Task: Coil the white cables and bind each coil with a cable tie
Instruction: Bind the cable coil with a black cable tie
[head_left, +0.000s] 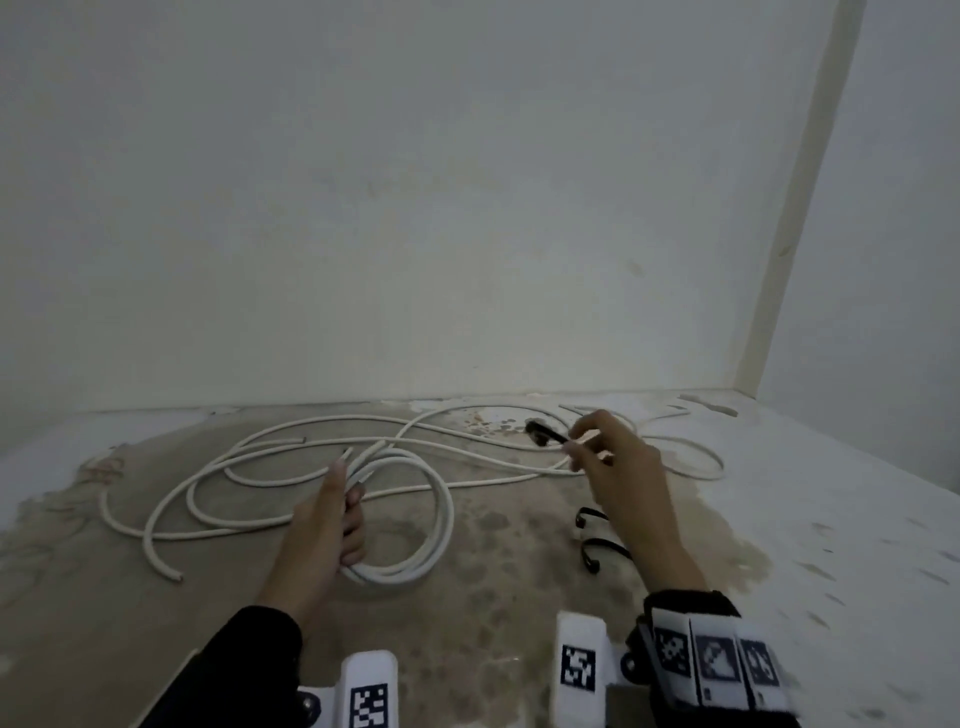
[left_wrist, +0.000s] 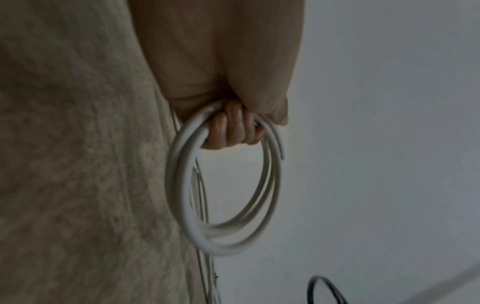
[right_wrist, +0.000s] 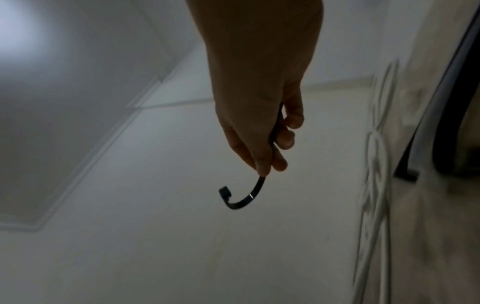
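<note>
- Far left of the floor (head_left: 130, 623): a loose white cable (head_left: 156, 540) lies uncoiled in wide loops, one cut end pointing toward the viewer. Judged not yet started.
- Left of centre: the left hand (head_left: 322, 540) has its fingers (left_wrist: 231, 127) curled through a coil (head_left: 415, 519) of several turns of white cable and grips it at the top. The left wrist view shows the turns bunched under the fingers, the ring hanging free below. No tie is seen on it, so it is judged wound but not bound.
- Centre to right: more white cable (head_left: 467, 452) runs in long curves across the floor toward the wall (head_left: 467, 208). How many separate cables make up these loops cannot be told.
- Right of centre: two spare black ties (head_left: 597, 540) lie curled on the floor, just beside the right forearm, unused.
- Right: the right hand (head_left: 618, 467) pinches a black cable tie (head_left: 545, 435) between thumb and fingers, head end sticking out toward the coil. Tie and coil are apart, not touching.
- Progress, as a judgement: one coil formed; binding it is the step in hand. No finished, tied coil shows anywhere. The loose cable remains to be wound and tied.
- Containers: none in view; cables and ties lie directly on the floor.
</note>
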